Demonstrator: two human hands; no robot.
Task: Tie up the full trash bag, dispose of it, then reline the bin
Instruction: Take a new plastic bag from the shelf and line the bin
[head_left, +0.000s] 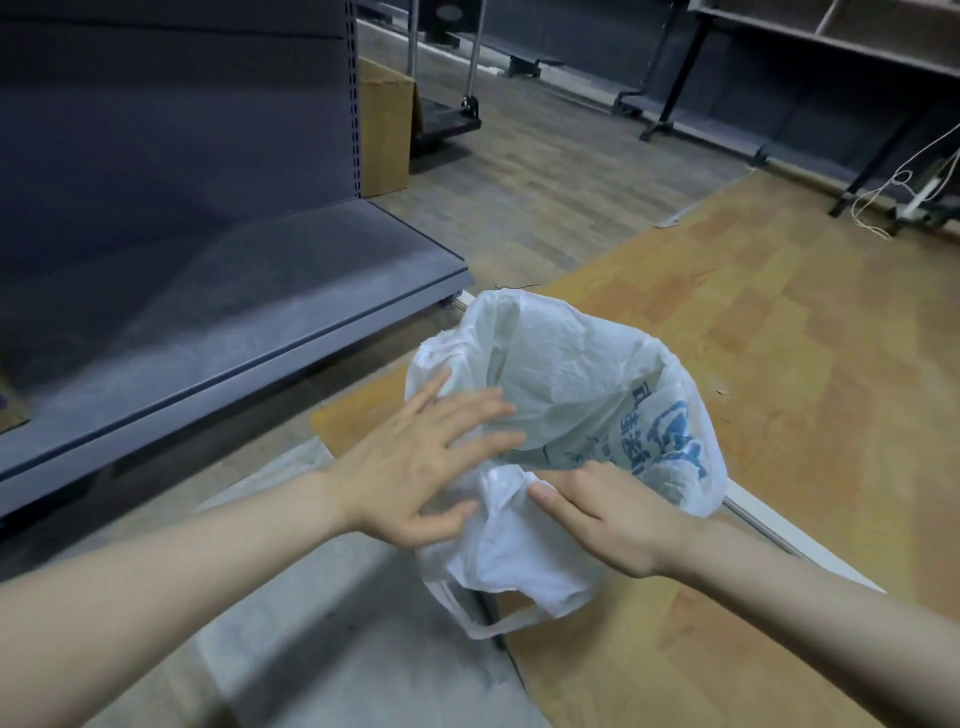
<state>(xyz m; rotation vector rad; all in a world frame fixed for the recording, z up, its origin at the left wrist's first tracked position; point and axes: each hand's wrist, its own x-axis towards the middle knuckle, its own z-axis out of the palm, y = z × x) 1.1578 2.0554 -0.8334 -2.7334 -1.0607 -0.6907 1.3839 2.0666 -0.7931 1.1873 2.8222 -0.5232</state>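
A white plastic bag (566, 384) with blue print on its right side stands open on the floor in front of me, its mouth facing up. It covers whatever is under it, so no bin shows. One handle loop (483, 621) hangs down at the near side. My left hand (415, 457) is spread flat with straight fingers against the bag's left rim. My right hand (608, 514) lies on the near rim, fingers extended along the plastic, thumb on a fold.
A dark grey shelving unit (218, 270) with a low base shelf runs along the left. Behind it stand a cardboard box (387, 135) and a wheeled cart (447, 119). Metal racks (779, 78) and white cables (893, 192) are at the far right. The floor is wood-patterned.
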